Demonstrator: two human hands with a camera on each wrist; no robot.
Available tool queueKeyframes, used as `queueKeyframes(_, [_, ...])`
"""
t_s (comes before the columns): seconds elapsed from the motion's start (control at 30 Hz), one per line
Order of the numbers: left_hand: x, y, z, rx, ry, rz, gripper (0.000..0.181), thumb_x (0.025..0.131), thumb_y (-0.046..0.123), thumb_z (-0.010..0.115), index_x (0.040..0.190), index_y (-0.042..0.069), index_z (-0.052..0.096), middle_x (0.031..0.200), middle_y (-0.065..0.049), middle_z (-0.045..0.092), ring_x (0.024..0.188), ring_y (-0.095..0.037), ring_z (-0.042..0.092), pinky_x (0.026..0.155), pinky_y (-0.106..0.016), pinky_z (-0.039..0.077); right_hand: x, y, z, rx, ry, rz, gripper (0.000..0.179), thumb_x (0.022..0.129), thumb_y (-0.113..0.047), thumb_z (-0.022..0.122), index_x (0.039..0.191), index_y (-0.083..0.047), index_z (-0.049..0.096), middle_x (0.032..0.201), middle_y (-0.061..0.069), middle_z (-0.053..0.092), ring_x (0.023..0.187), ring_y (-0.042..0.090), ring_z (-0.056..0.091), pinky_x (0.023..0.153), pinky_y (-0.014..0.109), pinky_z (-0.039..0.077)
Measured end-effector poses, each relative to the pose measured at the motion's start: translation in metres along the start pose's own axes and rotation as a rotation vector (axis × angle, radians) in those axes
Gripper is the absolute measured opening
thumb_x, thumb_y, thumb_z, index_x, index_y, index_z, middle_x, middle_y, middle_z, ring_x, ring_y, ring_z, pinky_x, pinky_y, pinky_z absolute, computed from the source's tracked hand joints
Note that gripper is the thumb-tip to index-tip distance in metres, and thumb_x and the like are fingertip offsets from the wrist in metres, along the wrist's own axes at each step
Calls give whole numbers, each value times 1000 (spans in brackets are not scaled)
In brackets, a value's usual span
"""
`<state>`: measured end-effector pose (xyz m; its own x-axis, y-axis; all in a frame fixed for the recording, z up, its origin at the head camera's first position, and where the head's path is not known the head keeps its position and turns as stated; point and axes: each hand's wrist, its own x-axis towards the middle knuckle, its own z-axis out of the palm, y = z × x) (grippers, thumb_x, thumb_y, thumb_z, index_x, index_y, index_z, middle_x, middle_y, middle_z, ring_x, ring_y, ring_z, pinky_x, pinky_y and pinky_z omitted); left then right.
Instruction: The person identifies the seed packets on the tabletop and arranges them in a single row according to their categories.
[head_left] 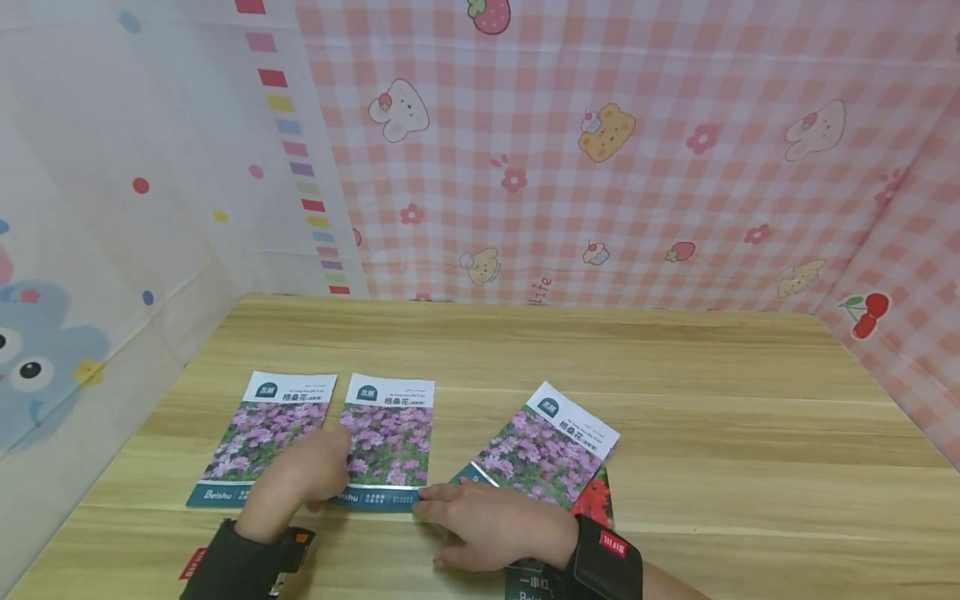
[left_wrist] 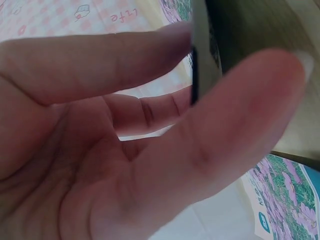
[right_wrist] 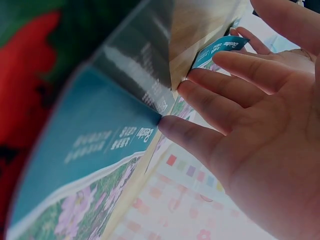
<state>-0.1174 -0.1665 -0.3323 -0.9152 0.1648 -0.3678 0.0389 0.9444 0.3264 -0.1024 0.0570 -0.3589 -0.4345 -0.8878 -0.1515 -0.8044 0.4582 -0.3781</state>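
Three seed packets with pink-purple flowers lie on the table. My left hand point(head_left: 303, 471) pinches the left edge of the middle seed packet point(head_left: 390, 442); in the left wrist view, the packet's edge point(left_wrist: 206, 60) stands between thumb and fingers. With fingers extended, my right hand point(head_left: 498, 525) touches the same packet's lower right corner. Left of it is another flower packet point(head_left: 258, 437), partly covered by the left hand. The third purple-flower packet point(head_left: 536, 454) lies tilted on a red-flower packet point(head_left: 595, 497), mostly hidden beneath it and the right wrist.
The wooden table point(head_left: 720, 433) stretches off to the right. A pink checked cloth point(head_left: 637, 192) hangs behind it, and a white patterned cloth point(head_left: 82, 208) hangs along the left side. Black bands point(head_left: 607, 562) are on both wrists.
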Motion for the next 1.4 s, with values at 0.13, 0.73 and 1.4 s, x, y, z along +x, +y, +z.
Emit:
queueKeyframes(0.13, [-1, 0, 0, 7, 7, 0, 17, 77, -9, 52, 94, -7, 51, 74, -17, 52, 40, -15, 50, 34, -21, 41, 1, 0, 0, 0, 4, -2, 51, 88, -32, 57, 131, -8, 44, 138, 10, 43, 126, 16, 35, 103, 38, 35])
queueKeyframes(0.73, [-3, 6, -2, 183, 90, 10, 28, 74, 8, 65, 98, -5, 57, 77, -16, 59, 63, -24, 53, 54, -40, 51, 3, 3, 1, 5, 18, -13, 49, 87, -33, 57, 129, -9, 47, 137, 9, 44, 125, 16, 37, 102, 40, 36])
queueKeyframes(1.4, [3, 12, 12, 120, -17, 163, 44, 84, 8, 58, 123, -9, 46, 118, -33, 51, 107, -46, 47, 91, -59, 40, 5, 0, 0, -8, 38, -24, 45, 87, -32, 57, 126, -11, 50, 136, 9, 45, 124, 17, 38, 101, 42, 38])
